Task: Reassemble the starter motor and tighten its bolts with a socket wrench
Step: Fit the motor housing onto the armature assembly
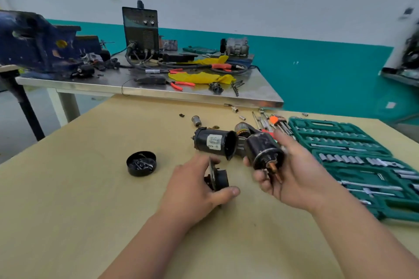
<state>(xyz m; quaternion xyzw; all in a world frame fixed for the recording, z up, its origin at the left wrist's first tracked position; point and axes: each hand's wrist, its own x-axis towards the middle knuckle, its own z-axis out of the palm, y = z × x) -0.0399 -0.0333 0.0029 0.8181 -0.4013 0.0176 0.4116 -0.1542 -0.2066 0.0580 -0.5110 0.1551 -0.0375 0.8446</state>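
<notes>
The wooden bench (90,188) carries an open green socket set case (340,127). Left of the case is the starter motor's labelled black housing (213,144), which looks heavy, rigid and probably greasy, so it is best gripped round the barrel. The right hand (294,172) has its fingers (260,176) curled round a solenoid-like cylinder (264,152), clear of its copper terminal. The left hand (192,188) pinches the lighter end cap (221,179) by its rim. Bolts sit in a black lid (136,172).
</notes>
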